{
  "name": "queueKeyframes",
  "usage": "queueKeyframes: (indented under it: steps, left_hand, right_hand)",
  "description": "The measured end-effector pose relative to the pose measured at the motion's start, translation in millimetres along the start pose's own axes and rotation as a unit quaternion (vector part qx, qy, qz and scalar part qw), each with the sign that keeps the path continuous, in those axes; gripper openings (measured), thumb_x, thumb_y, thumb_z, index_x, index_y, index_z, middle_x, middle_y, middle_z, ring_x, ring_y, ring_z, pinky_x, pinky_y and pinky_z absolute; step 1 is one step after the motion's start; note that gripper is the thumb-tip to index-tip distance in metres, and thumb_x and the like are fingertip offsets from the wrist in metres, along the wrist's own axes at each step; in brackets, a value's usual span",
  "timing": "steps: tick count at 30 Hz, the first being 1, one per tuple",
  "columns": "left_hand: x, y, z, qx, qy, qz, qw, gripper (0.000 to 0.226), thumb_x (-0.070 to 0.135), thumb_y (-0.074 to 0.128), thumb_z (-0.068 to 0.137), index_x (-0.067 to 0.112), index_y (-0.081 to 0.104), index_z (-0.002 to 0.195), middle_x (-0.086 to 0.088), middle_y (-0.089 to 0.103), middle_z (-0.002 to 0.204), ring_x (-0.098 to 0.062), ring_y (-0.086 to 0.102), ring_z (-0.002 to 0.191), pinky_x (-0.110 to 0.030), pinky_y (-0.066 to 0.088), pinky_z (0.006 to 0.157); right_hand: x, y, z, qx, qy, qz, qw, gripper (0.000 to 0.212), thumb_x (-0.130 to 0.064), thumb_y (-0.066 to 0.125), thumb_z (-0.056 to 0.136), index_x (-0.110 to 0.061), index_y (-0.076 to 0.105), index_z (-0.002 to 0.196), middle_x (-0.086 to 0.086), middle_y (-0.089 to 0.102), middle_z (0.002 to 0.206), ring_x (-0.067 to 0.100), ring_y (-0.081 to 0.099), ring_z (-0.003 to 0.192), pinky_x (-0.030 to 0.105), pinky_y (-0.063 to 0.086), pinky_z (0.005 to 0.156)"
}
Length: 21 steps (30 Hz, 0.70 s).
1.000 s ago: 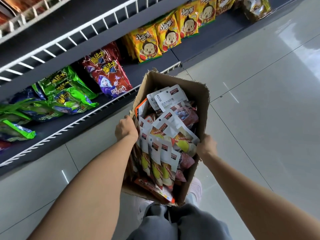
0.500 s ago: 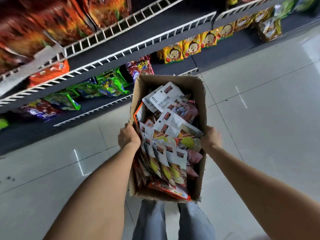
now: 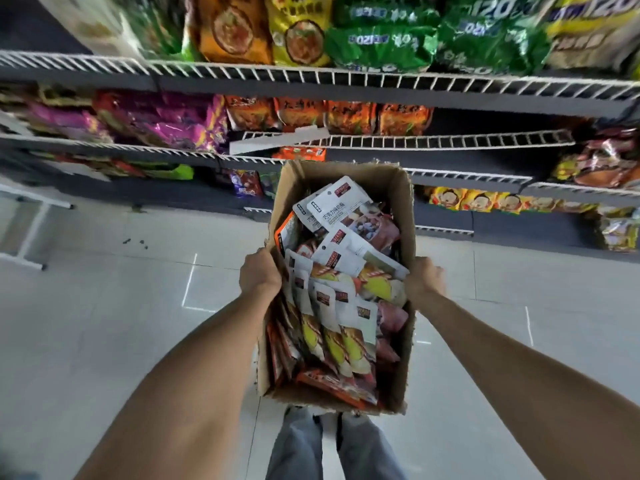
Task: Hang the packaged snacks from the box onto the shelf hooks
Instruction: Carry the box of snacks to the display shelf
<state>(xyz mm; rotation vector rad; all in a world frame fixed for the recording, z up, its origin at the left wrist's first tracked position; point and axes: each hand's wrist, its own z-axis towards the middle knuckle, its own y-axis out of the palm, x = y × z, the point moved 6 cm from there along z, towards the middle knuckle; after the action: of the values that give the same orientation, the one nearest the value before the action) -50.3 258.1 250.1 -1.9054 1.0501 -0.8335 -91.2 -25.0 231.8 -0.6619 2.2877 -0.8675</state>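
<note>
The shelving (image 3: 346, 79) is filling the upper part of the view beyond the cardboard box (image 3: 405, 216), and much of it is smeared by blur. Its top tier is running out of the frame, so the green bags (image 3: 381, 43) there are cut off at the top; only "120" is reading clearly on them, the rest of their print being too soft to make out. The orange packs (image 3: 349, 116) on the tier just above the box's far edge are carrying dark brush-style characters that are not legible. Right of the box, low down, yellow bags (image 3: 478, 200) are showing a cartoon child's face.

The tiled floor (image 3: 104, 323) is spreading out to both sides of the box, and a white frame is being cut off at the left edge.

The box is being held out over the floor, its open top facing the camera, with the packaged snacks (image 3: 343, 306) lying inside in overlapping rows. Their white headers are bearing a small dark red logo patch too small to read; the lower packs are buried under the upper ones.

The left hand (image 3: 259, 275) is gripping the box's left wall. The right hand (image 3: 424, 277) is clasping the right wall, fingers hidden behind the card.

Grey trouser legs (image 3: 298, 445) are showing beneath the box.
</note>
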Motion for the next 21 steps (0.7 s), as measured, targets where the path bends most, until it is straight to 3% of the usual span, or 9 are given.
queueKeyframes:
  steps: [4,10,21]
  left_hand:
    - [-52,-59,-13,0.029,-0.044,-0.025,0.998,0.027,0.009,0.041,0.096,-0.002,0.055,0.117,-0.022,0.059,0.119,-0.038,0.057,0.111,-0.04,0.046,0.092]
    - [-158,-126,-12,0.046,-0.117,-0.072,0.989,0.026,0.0,0.044,0.09,-0.003,0.057,0.112,-0.022,0.061,0.115,-0.038,0.059,0.106,-0.039,0.05,0.085]
    - [-373,-278,45,0.095,-0.155,-0.095,0.979,0.027,0.001,0.04,0.089,-0.004,0.058,0.109,-0.023,0.06,0.115,-0.038,0.057,0.109,-0.038,0.049,0.084]
  right_hand:
    - [-74,0,-37,-0.008,-0.066,-0.047,0.997,0.03,-0.009,0.05,0.095,0.003,0.053,0.122,0.024,0.056,0.121,0.037,0.053,0.112,0.037,0.042,0.081]
    - [-185,28,-98,-0.007,-0.133,-0.107,0.985,0.03,-0.001,0.044,0.092,0.002,0.054,0.121,0.022,0.058,0.118,0.037,0.056,0.109,0.038,0.045,0.079]
    - [-416,148,-216,-0.038,-0.229,-0.145,0.962,0.033,-0.006,0.046,0.092,0.001,0.05,0.124,0.023,0.055,0.123,0.038,0.055,0.114,0.039,0.046,0.087]
